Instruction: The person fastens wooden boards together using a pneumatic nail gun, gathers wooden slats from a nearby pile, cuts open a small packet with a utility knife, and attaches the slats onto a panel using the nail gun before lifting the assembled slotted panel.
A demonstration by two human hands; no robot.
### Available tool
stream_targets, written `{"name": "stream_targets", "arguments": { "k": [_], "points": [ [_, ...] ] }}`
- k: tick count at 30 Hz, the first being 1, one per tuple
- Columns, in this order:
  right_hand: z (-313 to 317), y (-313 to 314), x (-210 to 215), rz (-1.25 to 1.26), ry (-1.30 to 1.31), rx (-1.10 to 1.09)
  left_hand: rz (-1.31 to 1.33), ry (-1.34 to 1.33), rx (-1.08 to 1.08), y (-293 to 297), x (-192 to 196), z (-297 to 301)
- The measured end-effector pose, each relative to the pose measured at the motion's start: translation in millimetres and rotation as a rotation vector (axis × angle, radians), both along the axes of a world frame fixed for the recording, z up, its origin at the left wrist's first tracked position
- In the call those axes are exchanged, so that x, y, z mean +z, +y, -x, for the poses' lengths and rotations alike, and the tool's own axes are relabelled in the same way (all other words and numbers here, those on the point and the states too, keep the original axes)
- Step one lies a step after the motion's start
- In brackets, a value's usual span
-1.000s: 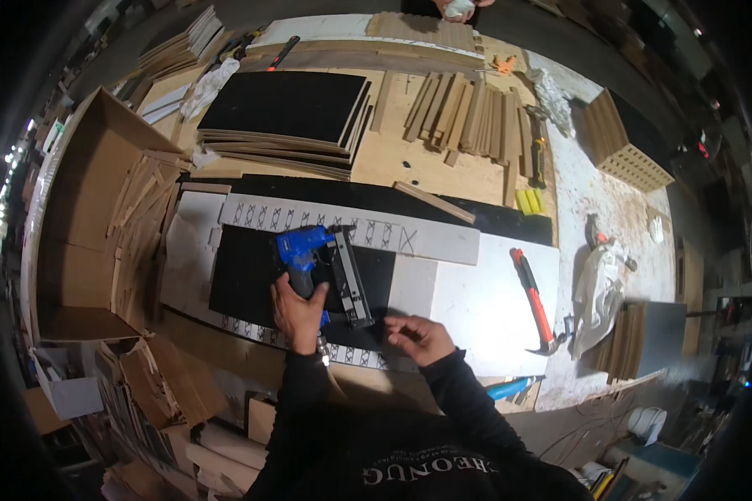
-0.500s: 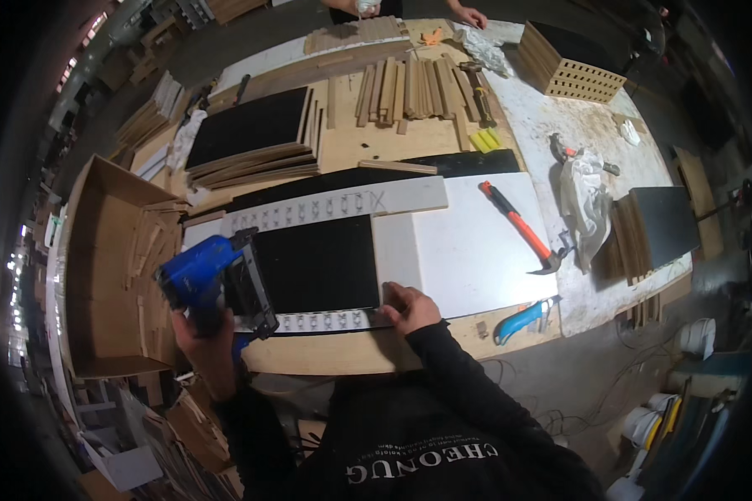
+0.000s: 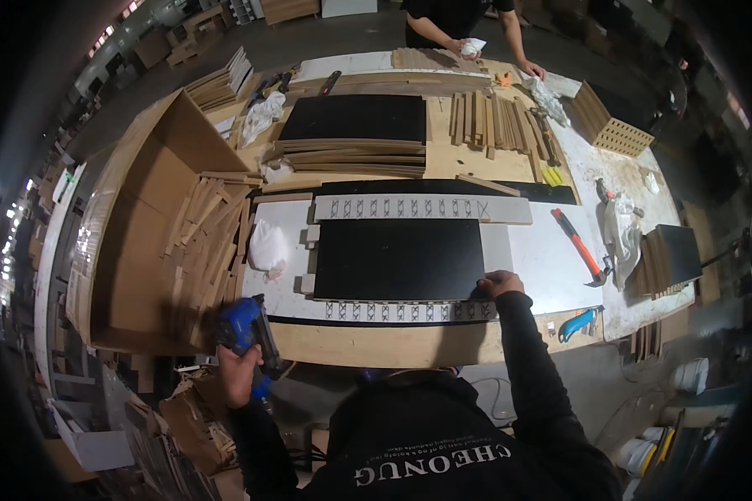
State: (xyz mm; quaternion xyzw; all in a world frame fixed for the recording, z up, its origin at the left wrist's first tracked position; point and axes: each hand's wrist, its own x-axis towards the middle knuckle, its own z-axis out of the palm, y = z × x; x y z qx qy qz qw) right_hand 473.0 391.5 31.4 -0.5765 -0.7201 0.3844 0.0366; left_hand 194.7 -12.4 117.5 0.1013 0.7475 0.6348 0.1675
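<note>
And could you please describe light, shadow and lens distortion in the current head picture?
In the head view, the worktable looks bowed by fisheye distortion; there too, a shadow lies below-left of the right hand, the white panel looks bright against the black panel, and the cardboard box is dim inside.

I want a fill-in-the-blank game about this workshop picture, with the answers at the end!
1. The blue-and-black nail gun is in the person's ____ hand.
2. The person's right hand is at a corner of the smooth, rectangular panel coloured ____.
3. The claw hammer with a red-and-black handle lies to the ____ of that panel.
4. The big brown box holding thin wooden strips is made of ____.
Missing words: left; black; right; cardboard.
</note>
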Motion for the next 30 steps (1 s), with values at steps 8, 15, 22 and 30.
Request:
{"name": "stream_targets", "arguments": {
  "k": [8, 15, 22, 30],
  "points": [
    [131, -126, -8, -0.633, 0.381, 0.634, -0.034, -0.032, -0.179, -31, -6, 28],
    [221, -173, -22, -0.661, 0.374, 0.894, 0.2, -0.068, -0.285, -46, 8, 39],
    [224, -173, -22, -0.802, 0.339, 0.915, 0.278, -0.072, -0.298, -62, 22, 57],
    [212, -163, -10, -0.606, 0.424, 0.829, 0.307, 0.137, -0.509, -14, 40, 81]
  ]
}}
